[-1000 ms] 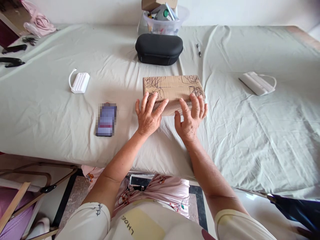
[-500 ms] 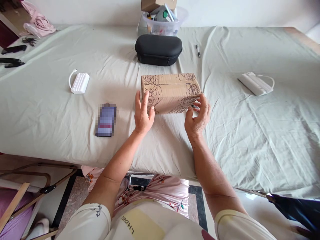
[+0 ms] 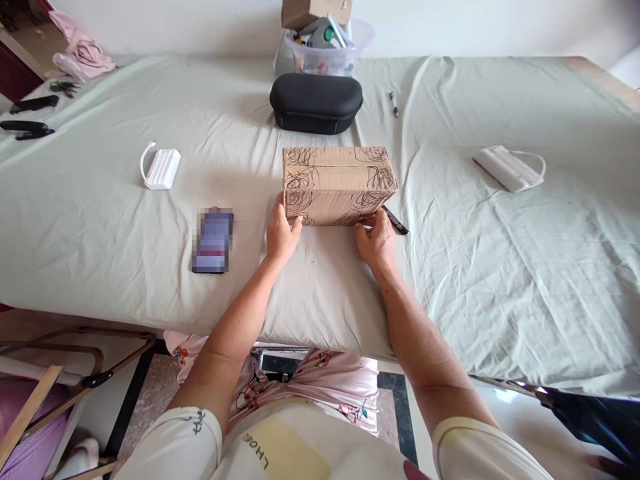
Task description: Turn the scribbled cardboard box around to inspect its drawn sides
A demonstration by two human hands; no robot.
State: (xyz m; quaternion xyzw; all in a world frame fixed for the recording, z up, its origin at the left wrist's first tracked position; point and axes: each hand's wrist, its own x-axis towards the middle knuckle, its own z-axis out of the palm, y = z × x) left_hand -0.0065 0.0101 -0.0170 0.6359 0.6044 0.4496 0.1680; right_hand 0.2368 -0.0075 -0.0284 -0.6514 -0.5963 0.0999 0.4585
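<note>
A brown cardboard box (image 3: pixel 337 183) covered in black scribbles stands on the pale sheet of the bed (image 3: pixel 125 220) in front of me. My left hand (image 3: pixel 281 233) grips its lower left corner, thumb on the front face and fingers curled. At the box's lower right edge my right hand (image 3: pixel 375 240) is closed, fingertips pressed to the bottom of the front face. A short dark object (image 3: pixel 397 223) lies on the sheet just right of that hand, partly tucked under the box corner.
Behind the box sit a black zip case (image 3: pixel 316 103), a plastic tub (image 3: pixel 327 53) of items and a pen (image 3: pixel 395 105). A phone (image 3: pixel 213 240) and a white device (image 3: pixel 161 168) lie left; another white device (image 3: pixel 506 168) lies right.
The box has been turned up so its front face is toward me. Both hands have slid from lying spread on its top down to its lower corners and closed. The dark object has come into view.
</note>
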